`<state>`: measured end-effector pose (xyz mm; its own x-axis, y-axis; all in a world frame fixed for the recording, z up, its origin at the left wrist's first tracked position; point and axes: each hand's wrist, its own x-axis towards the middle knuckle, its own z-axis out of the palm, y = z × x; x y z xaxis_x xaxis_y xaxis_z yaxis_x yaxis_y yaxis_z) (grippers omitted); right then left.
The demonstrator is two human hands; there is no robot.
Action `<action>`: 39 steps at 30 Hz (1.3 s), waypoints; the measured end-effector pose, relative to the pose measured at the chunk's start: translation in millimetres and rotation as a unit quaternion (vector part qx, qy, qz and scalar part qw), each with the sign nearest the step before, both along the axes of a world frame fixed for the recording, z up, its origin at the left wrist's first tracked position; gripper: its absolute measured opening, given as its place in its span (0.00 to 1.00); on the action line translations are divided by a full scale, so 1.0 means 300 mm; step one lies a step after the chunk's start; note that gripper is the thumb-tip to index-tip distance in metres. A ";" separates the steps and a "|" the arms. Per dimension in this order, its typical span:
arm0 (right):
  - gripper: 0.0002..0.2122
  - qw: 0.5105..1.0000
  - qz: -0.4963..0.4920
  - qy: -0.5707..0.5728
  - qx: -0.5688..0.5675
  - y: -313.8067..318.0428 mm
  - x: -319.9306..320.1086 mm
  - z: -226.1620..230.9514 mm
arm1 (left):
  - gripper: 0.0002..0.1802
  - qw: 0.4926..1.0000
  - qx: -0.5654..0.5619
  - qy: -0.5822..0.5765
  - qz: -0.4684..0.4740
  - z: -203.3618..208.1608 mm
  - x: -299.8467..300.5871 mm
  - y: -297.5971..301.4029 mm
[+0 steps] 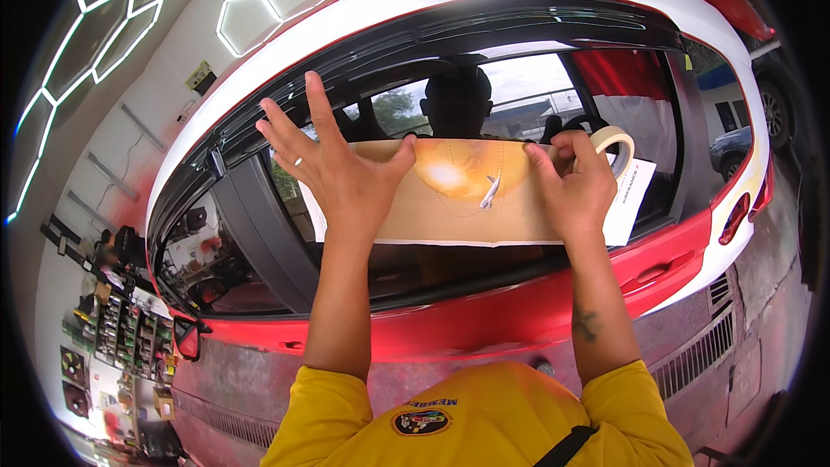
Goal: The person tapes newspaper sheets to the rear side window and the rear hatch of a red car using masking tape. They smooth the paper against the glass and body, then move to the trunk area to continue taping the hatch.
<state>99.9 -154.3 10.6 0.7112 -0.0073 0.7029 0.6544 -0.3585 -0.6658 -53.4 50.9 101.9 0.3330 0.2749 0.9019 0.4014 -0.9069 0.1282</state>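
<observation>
A tan printed paper sheet [519, 223] with a yellow-orange rounded shape and a small aeroplane picture lies across the dark side window [406, 272] of a red and white car. White margins show at both its ends. My left hand [341, 175] has its fingers spread wide, with the thumb at the sheet's upper edge and the palm over its left part. At the upper right, my right hand [583, 190] has its thumb on the sheet and its other fingers curled. A roll of masking tape [612, 136] is held in those curled fingers.
The red car door [484, 316] runs below the window, with a door handle [661, 270] at right. A side mirror [188, 339] sticks out at left. Loaded shelves [130, 337] stand far left. Floor grates [692, 363] lie at lower right.
</observation>
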 end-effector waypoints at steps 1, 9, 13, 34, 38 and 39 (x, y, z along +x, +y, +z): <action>0.17 1.000 0.000 0.005 0.002 0.002 -0.001 0.001 | 0.78 1.000 -0.001 -0.001 0.003 0.004 -0.010 0.013; 0.17 1.000 0.003 0.007 0.016 0.007 -0.005 0.004 | 0.80 0.999 0.000 0.000 0.036 0.047 -0.085 0.125; 0.17 1.000 0.007 -0.011 0.020 0.012 0.002 -0.006 | 0.80 0.999 0.010 -0.003 0.041 0.071 -0.146 0.199; 0.17 1.000 0.001 -0.006 0.007 0.009 -0.003 -0.001 | 0.67 0.993 -0.019 0.046 -0.106 -0.076 0.102 -0.172; 0.17 1.000 -0.002 0.013 -0.007 0.005 -0.015 0.017 | 0.69 0.992 -0.029 0.061 -0.106 -0.110 0.195 -0.202; 0.17 1.000 0.001 0.016 -0.007 0.008 -0.014 0.015 | 0.69 0.992 -0.038 0.061 -0.102 -0.109 0.190 -0.190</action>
